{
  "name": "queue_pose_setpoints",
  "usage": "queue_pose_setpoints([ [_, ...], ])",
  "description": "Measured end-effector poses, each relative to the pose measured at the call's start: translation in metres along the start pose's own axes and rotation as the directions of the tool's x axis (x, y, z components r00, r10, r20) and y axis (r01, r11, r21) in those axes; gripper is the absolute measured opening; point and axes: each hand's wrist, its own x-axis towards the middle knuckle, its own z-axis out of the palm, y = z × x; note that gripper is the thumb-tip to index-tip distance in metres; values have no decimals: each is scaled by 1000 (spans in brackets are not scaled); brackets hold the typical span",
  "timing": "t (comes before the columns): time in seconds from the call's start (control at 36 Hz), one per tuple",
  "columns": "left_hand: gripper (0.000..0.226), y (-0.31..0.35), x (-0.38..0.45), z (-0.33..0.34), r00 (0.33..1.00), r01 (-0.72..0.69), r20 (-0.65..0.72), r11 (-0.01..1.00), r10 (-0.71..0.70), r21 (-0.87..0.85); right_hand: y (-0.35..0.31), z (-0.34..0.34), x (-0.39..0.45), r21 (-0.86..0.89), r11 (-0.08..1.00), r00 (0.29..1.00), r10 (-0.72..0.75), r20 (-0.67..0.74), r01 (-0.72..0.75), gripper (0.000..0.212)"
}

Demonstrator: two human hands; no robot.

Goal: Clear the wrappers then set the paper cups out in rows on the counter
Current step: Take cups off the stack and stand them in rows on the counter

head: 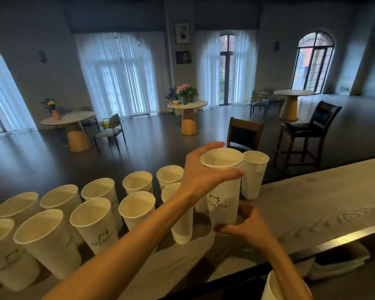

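Several white paper cups (pixel 95 221) stand upright in two rows on the grey wood-grain counter (pixel 301 213), running from the left edge toward the middle. My left hand (pixel 201 169) grips the rim of a short stack of nested cups (pixel 224 191) held just right of the rows. My right hand (pixel 249 224) holds the bottom of that stack, fingers curled under its base. One single cup (pixel 253 174) stands behind the stack on the far side of the counter.
A stack of cup rims (pixel 275 286) shows at the bottom edge under my right arm. White folded material (pixel 338 263) lies on a lower shelf below the counter's metal edge. Two dark bar chairs (pixel 307 131) stand beyond the counter. Round tables fill the room.
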Motion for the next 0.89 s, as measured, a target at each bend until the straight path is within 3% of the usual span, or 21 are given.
queue_pose_setpoints([
  [0.06, 74, 2, 3, -4, 997, -11, -82, 999, 7, -49, 10, 7, 8, -30, 1000, 997, -1, -77, -1, 81],
  [0.14, 79, 14, 10, -12, 987, -63, -157, 993, 47, -98, 21, 21, 14, -47, 999, 995, -23, -98, 18, 60],
  [0.22, 86, 29, 14, -21, 976, -94, -211, 983, 60, -160, 28, 34, 17, 46, 999, 988, 3, -157, 4, 57],
  [0.28, 87, 39, 16, -26, 972, -109, -227, 975, 64, -194, 36, 40, 24, 126, 991, 991, 49, -125, -33, 62],
  [0.39, 91, 53, 17, -36, 969, -130, -235, 964, 73, -233, 44, 47, 36, 90, 991, 992, 109, -69, -102, 71],
  [0.56, 84, 58, 13, -33, 980, -125, -185, 956, 77, -265, 41, 47, 43, -75, 993, 996, 85, -36, -88, 84],
  [0.69, 81, 50, 14, -16, 991, -80, -128, 958, 46, -276, 44, 8, 24, 8, 993, 993, 115, -9, -115, 93],
  [0.78, 77, 41, 17, 0, 996, -70, -73, 979, 57, -192, 33, -29, 6, -79, 995, 997, 63, 53, -59, 110],
  [0.89, 76, 27, 21, 29, 998, -56, 31, 994, 59, -93, -1, -64, -15, -32, 998, 996, -46, 80, 49, 89],
])
